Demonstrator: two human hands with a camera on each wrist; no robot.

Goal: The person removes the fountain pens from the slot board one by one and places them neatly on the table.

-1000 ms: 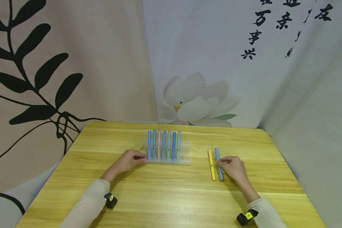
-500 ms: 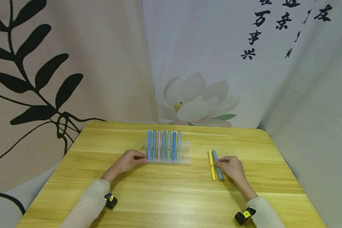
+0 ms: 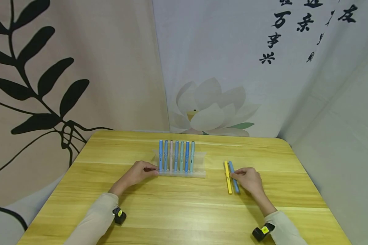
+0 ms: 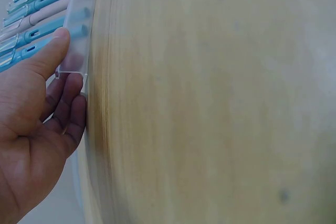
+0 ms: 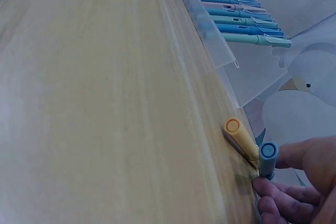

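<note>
A clear plastic pen rack [image 3: 200, 166] stands on the wooden table, holding a row of several upright pens [image 3: 177, 154] in blue, green and pale pink. My left hand [image 3: 141, 172] grips the rack's left end; in the left wrist view the thumb [image 4: 56, 51] lies on its front face, with fingers curled by its end. To the right, my right hand [image 3: 249, 179] pinches a blue pen [image 3: 235, 186] between thumb and fingers. Close beside that pen, on its left, a yellow pen [image 3: 228, 178] lies on the table. The right wrist view shows both pens end-on.
The rack's right part, without pens, shows as a bare clear panel [image 5: 254, 72] in the right wrist view. Behind the table's far edge hangs a printed cloth [image 3: 214, 51] with a flower and writing. A pale curtain [image 3: 340, 112] borders the right side.
My right hand has shifted slightly left, bringing the blue pen's upper end nearer the yellow pen. In the last half second hardly anything moves. The left hand stays on the rack.
</note>
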